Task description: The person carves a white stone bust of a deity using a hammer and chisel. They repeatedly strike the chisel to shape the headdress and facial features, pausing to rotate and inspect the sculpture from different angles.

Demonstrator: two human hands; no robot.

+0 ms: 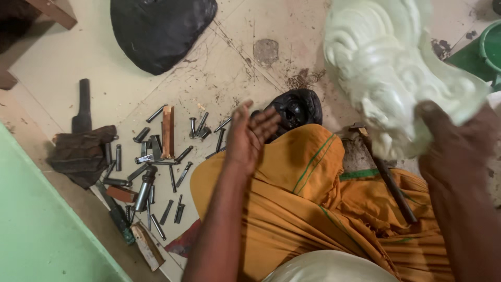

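The pale green-white carved stone bust point(386, 68) sits high at the right of the view, tilted, its lower edge resting on the right hand point(449, 151), which we see closed around that edge from below. The left hand point(250, 138) is held open, fingers together and palm turned inward, gripping nothing; it hovers just above a small dark carved stone head point(295, 110) lying on the floor against the orange cloth point(297, 193) over the knees.

In our judgement, the piece is heavy and top-loaded on one hand. Sound handling would bring the open hand under the carving's near side before any turning, keep it low over the lap, and keep it clear of the long-handled dark hammer point(389, 180) lying across the cloth just beside it.

On the cream tiled floor point(172, 68) to the left lies a scatter of grey steel chisels and punches point(156, 167), with a dark folded rag point(81, 151) beside them and a black rounded stone slab point(159, 28) well apart, at the top.

Packages, labels and signs: we find none. A green bucket rim point(490, 47) shows at the right edge, unmarked.
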